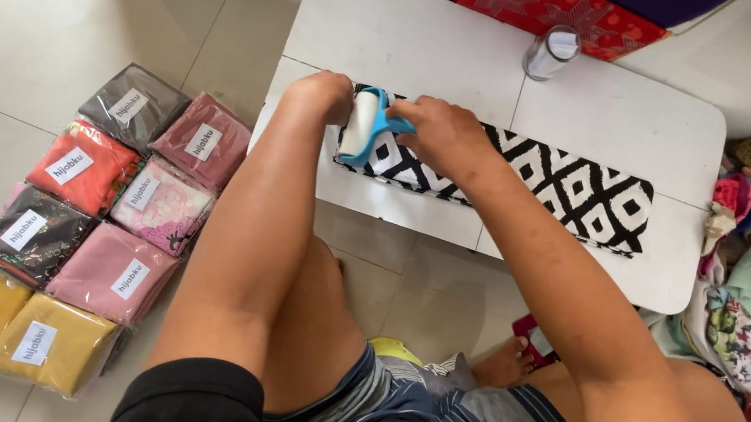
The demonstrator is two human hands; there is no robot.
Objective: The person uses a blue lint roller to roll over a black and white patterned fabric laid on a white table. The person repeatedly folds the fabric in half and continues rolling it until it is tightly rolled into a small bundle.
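Blue-framed lint roller (365,126) is lying crosswise on the long folded cloth (525,181), right hand (442,135) clasping its handle while left hand (324,94) is pinning the cloth's end, fingers curled.

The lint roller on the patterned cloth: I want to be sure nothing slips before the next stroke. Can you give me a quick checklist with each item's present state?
1. Lint roller gripped: ok, right hand holds its blue handle.
2. Cloth end pinned: ok, left hand rests at the left end of the black and white folded cloth.
3. Cloth flat on the white table: ok.
4. Path to the right free: ok, the clear cup stands apart behind.
5. Roller sheet still sticky: cannot tell.
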